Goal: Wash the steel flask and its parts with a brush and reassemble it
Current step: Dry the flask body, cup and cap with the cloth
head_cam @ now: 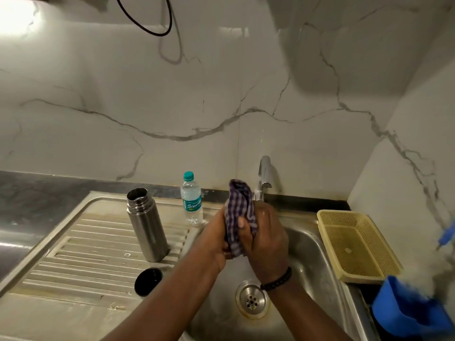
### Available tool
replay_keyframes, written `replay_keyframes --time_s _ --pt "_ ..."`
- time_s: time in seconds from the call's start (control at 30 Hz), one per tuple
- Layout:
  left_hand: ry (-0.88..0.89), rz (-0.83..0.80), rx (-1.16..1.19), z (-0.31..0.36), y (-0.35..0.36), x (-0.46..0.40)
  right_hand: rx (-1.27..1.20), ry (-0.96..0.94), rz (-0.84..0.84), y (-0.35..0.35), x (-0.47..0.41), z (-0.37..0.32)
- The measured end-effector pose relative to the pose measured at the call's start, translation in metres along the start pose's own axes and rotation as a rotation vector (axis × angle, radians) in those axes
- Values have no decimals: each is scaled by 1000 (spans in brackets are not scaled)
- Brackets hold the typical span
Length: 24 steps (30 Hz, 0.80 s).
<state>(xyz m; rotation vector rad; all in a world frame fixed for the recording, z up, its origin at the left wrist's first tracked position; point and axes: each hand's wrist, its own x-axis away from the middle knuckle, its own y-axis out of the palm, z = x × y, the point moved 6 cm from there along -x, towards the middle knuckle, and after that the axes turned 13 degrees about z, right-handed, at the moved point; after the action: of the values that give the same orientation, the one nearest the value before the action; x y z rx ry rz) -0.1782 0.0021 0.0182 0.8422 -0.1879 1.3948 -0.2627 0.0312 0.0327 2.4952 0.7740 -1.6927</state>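
The steel flask (145,223) stands upright and uncapped on the ribbed draining board. Its black cap (148,281) lies in front of it near the sink's edge. Above the sink basin (307,254), both of my hands are wrapped around a purple checked cloth (240,212). My left hand (216,239) grips the cloth from the left, and my right hand (267,239), with a black bead bracelet at the wrist, grips it from the right. No brush is clearly visible.
A small plastic water bottle (191,198) stands behind the flask. The tap (264,177) rises behind my hands. A yellow mesh basket (357,244) sits right of the sink, with a blue container (403,313) in front of it. The drain (251,297) lies below my hands.
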Motion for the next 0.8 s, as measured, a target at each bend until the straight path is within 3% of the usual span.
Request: replay_keyframes --time_s 0.07,0.17,0.3,0.43,0.57,0.8 --pt "264 107 -191 9 -2 5 -71 57 15 0 -4 4" --pt "763 242 -392 31 -2 14 -160 434 58 -6 -12 5" --pt "1306 270 -631 35 -7 15 -216 1010 -353 13 -4 30" --pt "1590 188 -805 23 -6 7 -293 1126 -432 10 -2 32" --pt "1705 194 -925 17 -7 -2 -224 1054 -506 4 -3 39" --pt "1183 106 -633 9 -13 -10 -169 1167 -393 4 9 60"
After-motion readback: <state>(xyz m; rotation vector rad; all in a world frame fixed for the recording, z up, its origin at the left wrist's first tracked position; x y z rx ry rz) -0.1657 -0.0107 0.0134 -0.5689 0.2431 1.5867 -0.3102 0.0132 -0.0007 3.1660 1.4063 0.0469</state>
